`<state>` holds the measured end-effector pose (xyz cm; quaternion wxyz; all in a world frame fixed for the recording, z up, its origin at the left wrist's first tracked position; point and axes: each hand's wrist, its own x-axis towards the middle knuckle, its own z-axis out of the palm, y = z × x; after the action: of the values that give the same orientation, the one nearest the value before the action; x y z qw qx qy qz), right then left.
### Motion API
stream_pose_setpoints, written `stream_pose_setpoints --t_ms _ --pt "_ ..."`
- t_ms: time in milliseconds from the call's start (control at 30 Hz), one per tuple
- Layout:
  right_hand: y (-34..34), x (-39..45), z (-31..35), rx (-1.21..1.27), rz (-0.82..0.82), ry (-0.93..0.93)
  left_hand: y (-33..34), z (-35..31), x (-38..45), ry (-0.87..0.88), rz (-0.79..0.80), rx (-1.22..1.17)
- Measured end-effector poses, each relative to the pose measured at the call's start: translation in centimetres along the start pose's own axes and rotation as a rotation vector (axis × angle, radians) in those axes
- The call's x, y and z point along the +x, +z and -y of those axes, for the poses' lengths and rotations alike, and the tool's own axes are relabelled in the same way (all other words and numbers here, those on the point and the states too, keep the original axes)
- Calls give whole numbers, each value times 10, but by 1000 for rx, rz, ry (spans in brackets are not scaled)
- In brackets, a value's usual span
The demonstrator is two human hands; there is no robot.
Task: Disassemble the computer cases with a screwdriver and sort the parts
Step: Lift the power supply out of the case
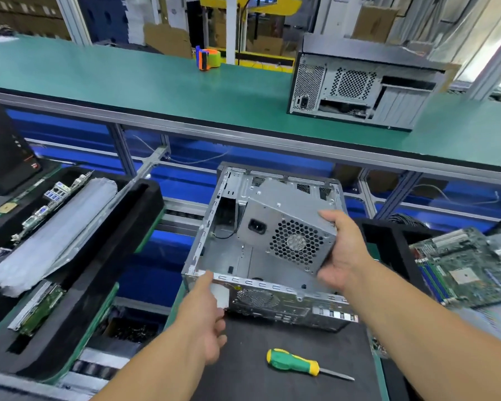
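An open metal computer case [243, 264] lies on its side on a black mat in front of me. My right hand [343, 253] grips a grey power supply unit [287, 224] by its right end and holds it tilted above the case's inside. My left hand [207, 311] holds the case's near left corner, thumb on the top rim. A green and yellow screwdriver [294, 366] lies on the mat in front of the case, untouched.
Black foam trays [99, 285] at left hold circuit boards and a silver sheet. A green motherboard [469, 267] lies at right. Another computer case [362, 85] and a tape dispenser [207, 57] stand on the green bench [156, 79] behind.
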<state>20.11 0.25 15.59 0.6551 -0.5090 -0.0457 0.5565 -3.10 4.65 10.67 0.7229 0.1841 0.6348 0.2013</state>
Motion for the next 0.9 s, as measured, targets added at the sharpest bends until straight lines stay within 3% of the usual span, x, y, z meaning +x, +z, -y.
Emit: stream_pose_setpoints --t_ms 100,200,333,467,533,633,733,900 --pt "0 -23 4 138 78 -39 -2 -2 -16 25 49 75" --pt "-3 -40 6 192 169 -83 3 -24 -34 260 206 75" --pt "1 -60 8 29 287 -187 13 -66 -59 485 527 237" --pt "5 -61 -3 -168 525 -294 9 -81 -66 456 683 275" --pt "9 -62 -4 -207 477 -229 1 -75 -59 531 669 245" --pt "27 -57 7 -509 163 -277 -12 -62 -52 781 529 287" --pt "52 -30 31 -670 -63 -265 -27 -48 -51 888 517 329" --pt "94 23 49 -749 69 134 -65 -46 -58 998 449 475"
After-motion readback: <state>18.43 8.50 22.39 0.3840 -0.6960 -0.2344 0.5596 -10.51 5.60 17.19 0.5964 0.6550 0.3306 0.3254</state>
